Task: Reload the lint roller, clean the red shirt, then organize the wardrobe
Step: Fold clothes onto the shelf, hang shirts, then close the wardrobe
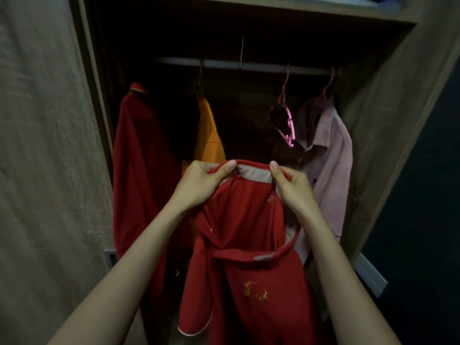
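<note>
You hold up a red cloth shirt with a pale collar band (239, 270) right in front of the open brown wooden wardrobe (373, 108). Your left hand (199, 188) pinches the left end of the collar (254, 174). Your thumb is on top and your fingers are curled under the cloth. Your right hand (292, 190) pinches the right end of the collar the same way. The collar is pulled flat between your two hands. The rest of the shirt hangs down near you, between your arms. A small gold stitched picture (255, 291) shows low on the cloth.

Far behind the shirt, a grey metal rail (224, 64) runs across the wardrobe. On the left hangs a dark red shirt (139, 170). Just beside it, to the right, hangs an orange cloth top (209, 135). More to the right, a pink plastic hanger (287, 120) hangs on the rail with something dark on it. It is too dim in there to tell what that is. On the far right hangs a light pink button shirt (331, 158). The tall wooden wardrobe door (44, 145) stands open on your left.
</note>
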`<move>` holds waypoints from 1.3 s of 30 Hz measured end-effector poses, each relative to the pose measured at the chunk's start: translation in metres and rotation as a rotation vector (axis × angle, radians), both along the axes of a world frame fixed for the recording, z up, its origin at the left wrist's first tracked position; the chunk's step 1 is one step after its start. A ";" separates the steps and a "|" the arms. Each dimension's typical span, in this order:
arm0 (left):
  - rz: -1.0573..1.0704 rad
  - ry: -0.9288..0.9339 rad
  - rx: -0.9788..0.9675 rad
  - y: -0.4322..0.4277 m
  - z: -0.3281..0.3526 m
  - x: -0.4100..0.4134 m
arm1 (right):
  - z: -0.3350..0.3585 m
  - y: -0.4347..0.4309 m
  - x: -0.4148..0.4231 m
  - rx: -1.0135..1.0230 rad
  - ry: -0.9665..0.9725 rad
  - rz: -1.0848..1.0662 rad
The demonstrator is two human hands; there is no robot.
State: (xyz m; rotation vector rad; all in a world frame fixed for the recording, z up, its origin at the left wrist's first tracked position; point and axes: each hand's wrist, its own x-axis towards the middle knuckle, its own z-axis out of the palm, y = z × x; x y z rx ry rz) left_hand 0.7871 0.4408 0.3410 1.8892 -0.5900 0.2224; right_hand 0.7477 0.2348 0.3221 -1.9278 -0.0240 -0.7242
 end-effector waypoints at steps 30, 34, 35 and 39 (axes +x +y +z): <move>0.152 -0.012 -0.076 0.006 0.054 0.025 | 0.084 -0.063 0.108 0.187 -0.136 -0.222; 0.216 -0.078 0.050 -0.009 0.048 0.016 | 0.048 -0.049 0.032 0.267 -0.176 -0.102; 0.229 -0.101 0.083 -0.015 0.047 0.014 | 0.040 -0.046 0.013 0.277 -0.174 -0.078; 0.254 -0.161 0.208 -0.044 0.038 0.017 | 0.018 -0.040 -0.052 0.179 -0.093 -0.070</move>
